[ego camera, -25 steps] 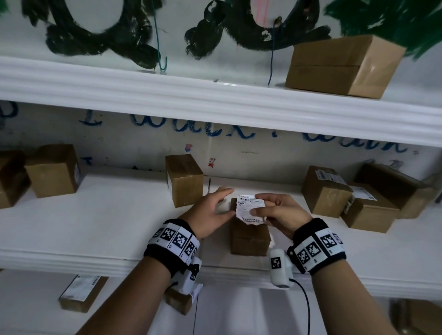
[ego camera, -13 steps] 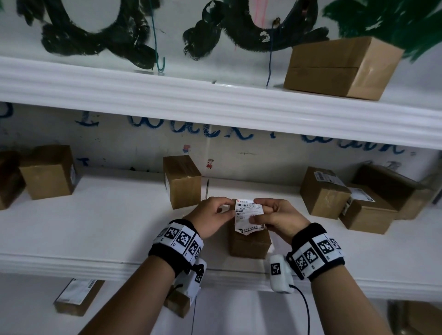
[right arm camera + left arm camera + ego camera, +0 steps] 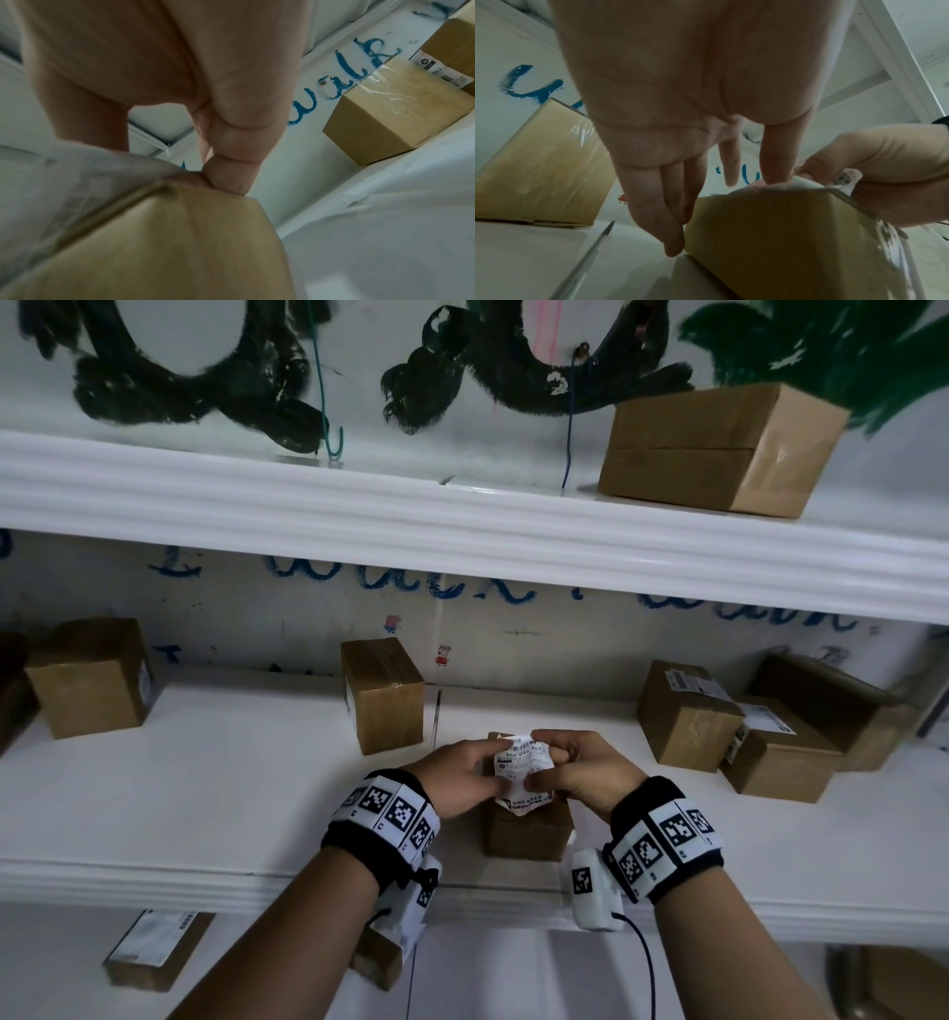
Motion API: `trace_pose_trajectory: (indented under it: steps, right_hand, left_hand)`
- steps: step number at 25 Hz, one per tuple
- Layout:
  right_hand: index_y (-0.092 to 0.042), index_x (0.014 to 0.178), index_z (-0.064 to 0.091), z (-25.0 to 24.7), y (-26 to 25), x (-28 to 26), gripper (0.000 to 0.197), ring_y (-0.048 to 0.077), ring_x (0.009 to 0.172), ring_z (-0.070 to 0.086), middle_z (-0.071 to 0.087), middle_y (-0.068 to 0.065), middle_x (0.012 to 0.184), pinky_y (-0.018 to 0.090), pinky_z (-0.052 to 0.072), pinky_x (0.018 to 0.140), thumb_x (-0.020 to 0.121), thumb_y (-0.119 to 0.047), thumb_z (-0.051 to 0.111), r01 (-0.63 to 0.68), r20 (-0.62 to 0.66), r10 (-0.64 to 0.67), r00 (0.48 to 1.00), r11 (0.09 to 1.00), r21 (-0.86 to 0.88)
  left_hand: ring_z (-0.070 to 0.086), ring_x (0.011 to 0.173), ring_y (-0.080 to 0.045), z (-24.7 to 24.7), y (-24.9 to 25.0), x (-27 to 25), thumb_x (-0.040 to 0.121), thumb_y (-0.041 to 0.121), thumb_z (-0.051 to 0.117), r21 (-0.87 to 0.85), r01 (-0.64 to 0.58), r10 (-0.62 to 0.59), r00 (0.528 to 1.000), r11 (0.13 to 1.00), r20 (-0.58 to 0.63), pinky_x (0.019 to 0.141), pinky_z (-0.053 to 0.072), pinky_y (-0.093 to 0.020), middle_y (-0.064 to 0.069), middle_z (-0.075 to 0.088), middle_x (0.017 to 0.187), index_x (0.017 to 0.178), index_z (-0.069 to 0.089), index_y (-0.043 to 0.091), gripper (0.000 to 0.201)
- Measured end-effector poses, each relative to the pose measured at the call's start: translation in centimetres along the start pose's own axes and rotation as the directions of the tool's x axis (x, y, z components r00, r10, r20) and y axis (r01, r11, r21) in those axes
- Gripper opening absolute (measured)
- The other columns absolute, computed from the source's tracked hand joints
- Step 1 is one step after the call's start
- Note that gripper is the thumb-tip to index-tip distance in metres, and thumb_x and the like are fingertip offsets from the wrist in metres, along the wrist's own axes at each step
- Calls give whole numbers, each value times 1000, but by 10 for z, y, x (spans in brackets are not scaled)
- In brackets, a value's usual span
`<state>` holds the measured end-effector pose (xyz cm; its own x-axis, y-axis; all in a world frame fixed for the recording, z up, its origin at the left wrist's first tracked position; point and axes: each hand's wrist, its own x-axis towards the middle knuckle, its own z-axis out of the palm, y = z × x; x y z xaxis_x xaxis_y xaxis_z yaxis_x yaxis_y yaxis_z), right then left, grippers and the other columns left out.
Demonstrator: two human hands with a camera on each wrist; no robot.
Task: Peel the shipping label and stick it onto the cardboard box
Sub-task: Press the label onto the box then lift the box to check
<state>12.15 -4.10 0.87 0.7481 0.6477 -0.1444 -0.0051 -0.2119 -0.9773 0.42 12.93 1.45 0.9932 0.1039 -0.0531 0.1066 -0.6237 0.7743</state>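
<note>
Both hands met over the box (image 3: pixel 529 829), which stood near the front edge of the shelf (image 3: pixel 205 788). The left hand (image 3: pixel 454 775) pinched the left edge of the crumpled label (image 3: pixel 521 770), its other fingers straight. The right hand (image 3: pixel 575 770) pinched the label's right side, fingers curled. The label hung just above the box top.

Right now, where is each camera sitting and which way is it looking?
Head: on the person's head, looking forward and down at the shelf; both forearms and hands hold the shipping label over the cardboard box.
Left wrist: under the left hand, looking along its straight fingers.
Right wrist: under the right hand, looking at its curled grip on the label.
Shared: every view shows that box and the blue writing on the wall.
</note>
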Motion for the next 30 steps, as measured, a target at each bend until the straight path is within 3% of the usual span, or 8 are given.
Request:
trace_pose_trajectory:
  steps: [4, 8, 13, 19, 22, 26, 28, 30]
  right_hand:
    - [8, 141, 47, -1, 2, 1, 76, 41, 110, 69, 70, 28, 119, 54, 54, 97, 71, 18, 75, 4, -24, -5, 1000, 1000, -27]
    - [3, 141, 48, -4, -6, -3, 74, 41, 112, 68, 69, 27, 122, 51, 57, 93, 73, 18, 74, -3, -1, 3, 1000, 997, -77]
    - [-3, 138, 52, -12, -15, -12, 72, 16, 82, 72, 73, 2, 108, 25, 60, 64, 73, 12, 78, 4, 24, 2, 1000, 969, -248]
    - [-29, 143, 55, -22, -7, -15, 75, 15, 53, 54, 72, 8, 117, 26, 50, 49, 77, -7, 81, -37, 63, 61, 996, 945, -325]
    - [-34, 145, 51, -28, -1, -18, 80, 17, 54, 56, 71, 6, 115, 28, 52, 50, 77, -5, 81, -47, 117, 81, 990, 961, -273]
    - [-50, 136, 50, -31, 1, -20, 75, 21, 67, 66, 73, 4, 115, 29, 51, 59, 80, -9, 79, -30, 164, 84, 983, 951, -308]
    - [-49, 139, 48, -28, 2, -19, 73, 18, 77, 67, 70, -6, 118, 29, 49, 64, 82, -15, 77, -5, 141, 61, 988, 930, -368]
    - [-46, 142, 51, -25, 4, -17, 73, 19, 83, 65, 70, -5, 120, 32, 49, 67, 77, -24, 77, -9, 122, 63, 991, 916, -401]
  left_hand:
    - [62, 123, -16, 7, -3, 5, 76, 52, 59, 76, 33, -35, 999, 997, 36, 110, 46, -39, 4, 67, 135, 139, 58, 34, 66]
    - [64, 120, -18, 11, -2, 3, 84, 53, 57, 135, 29, -35, 998, 990, 43, 108, 47, -40, 2, 69, 132, 138, 58, 33, 58]
    - [56, 132, -16, 8, -3, -5, 96, 37, 60, 129, -22, 15, 998, 991, 59, 115, 40, -36, 1, 61, 143, 145, 52, 26, 50]
    - [42, 144, -14, 10, -15, -2, 91, 52, 58, 135, 48, -55, 997, 990, 48, 122, 29, -36, 8, 46, 156, 156, 32, 35, 72]
    - [36, 148, -16, 13, -19, -1, 92, 57, 53, 163, 80, -87, 996, 983, 34, 124, 25, -35, 9, 38, 160, 158, 22, 38, 75]
    - [29, 151, -20, 16, -25, 1, 88, 64, 49, 181, 57, -62, 998, 982, 22, 123, 21, -34, 2, 31, 165, 153, 35, 40, 70]
    - [25, 153, -23, 16, -25, 0, 93, 58, 49, 200, 34, -41, 999, 979, 29, 115, 20, -27, -2, 29, 165, 152, 39, 38, 63]
    - [26, 152, -25, 18, -26, 2, 96, 56, 46, 222, 29, -39, 999, 975, 39, 113, 22, -27, -3, 27, 166, 153, 37, 38, 61]
